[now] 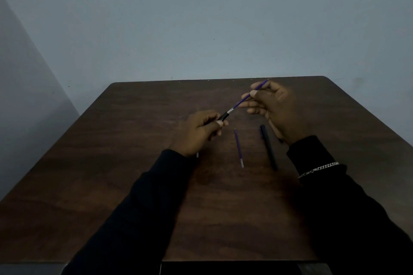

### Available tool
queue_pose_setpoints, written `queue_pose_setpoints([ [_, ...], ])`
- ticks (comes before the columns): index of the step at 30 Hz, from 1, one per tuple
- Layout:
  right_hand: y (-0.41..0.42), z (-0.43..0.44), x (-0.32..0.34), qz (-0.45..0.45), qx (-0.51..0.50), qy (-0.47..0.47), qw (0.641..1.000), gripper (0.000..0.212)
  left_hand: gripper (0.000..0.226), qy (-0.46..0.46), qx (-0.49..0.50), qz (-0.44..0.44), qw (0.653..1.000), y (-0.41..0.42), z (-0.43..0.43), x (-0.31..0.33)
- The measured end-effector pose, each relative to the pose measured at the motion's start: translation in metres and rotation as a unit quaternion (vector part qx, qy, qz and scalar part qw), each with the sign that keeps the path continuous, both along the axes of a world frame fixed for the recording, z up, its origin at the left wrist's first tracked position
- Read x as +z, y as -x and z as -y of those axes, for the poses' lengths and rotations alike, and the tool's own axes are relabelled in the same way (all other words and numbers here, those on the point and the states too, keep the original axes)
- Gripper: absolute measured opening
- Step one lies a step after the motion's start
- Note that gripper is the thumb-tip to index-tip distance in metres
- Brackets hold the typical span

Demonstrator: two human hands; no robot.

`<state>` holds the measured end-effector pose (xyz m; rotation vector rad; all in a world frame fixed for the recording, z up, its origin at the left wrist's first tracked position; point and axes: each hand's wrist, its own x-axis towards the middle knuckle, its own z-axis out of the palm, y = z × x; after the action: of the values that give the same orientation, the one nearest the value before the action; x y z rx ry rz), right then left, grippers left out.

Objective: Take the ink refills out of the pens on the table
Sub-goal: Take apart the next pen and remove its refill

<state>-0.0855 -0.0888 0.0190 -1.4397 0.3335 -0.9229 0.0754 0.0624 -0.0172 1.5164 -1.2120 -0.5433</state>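
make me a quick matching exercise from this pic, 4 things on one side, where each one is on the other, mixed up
Things:
1. pen barrel
2. blue refill
3. loose refill
4. black pen

Places:
A. lying on the table between the two hands
B. pinched in the right hand, partly drawn out
C. lying on the table beside the right wrist
D. gripped in the left hand

Pairs: 1-D, 2-B, 3-A, 4-C
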Motion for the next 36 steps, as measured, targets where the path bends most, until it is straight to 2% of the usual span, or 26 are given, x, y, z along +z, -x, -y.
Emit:
queue_pose_setpoints([
  [6, -0.004, -0.008, -0.007, -0.053, 0.051, 0.054, 0.996, 0.009, 0.024, -0.004, -0.006, 0.048, 0.999, 0.004, -0.001, 0.001],
  [10, -0.007, -0.014, -0.013, -0.101, 0.08, 0.102, 0.986, 0.012, 0.025, 0.005, -0.017, 0.032, 0.999, 0.004, 0.0, 0.0],
  [16, -0.005, -0.008, -0.01, -0.079, 0.093, 0.062, 0.991, 0.022, 0.025, 0.012, -0.018, 0.034, 0.999, 0.004, 0.002, -0.002],
  [20, -0.002, -0.004, -0.009, -0.054, 0.077, 0.059, 0.994, 0.009, 0.024, 0.005, -0.012, 0.039, 0.999, 0.003, 0.002, -0.003],
  [25, -0.002, -0.005, -0.01, -0.068, 0.062, 0.091, 0.992, 0.001, 0.025, -0.005, -0.007, 0.066, 0.998, 0.004, 0.0, -0.002],
  [31, 0.001, -0.004, -0.009, -0.073, 0.053, 0.094, 0.991, 0.005, 0.022, -0.033, -0.001, 0.155, 0.987, 0.007, -0.005, 0.003],
  [36, 0.002, -0.002, -0.009, -0.073, 0.062, 0.097, 0.991, 0.004, 0.018, -0.027, -0.008, 0.158, 0.987, 0.008, -0.006, 0.007],
])
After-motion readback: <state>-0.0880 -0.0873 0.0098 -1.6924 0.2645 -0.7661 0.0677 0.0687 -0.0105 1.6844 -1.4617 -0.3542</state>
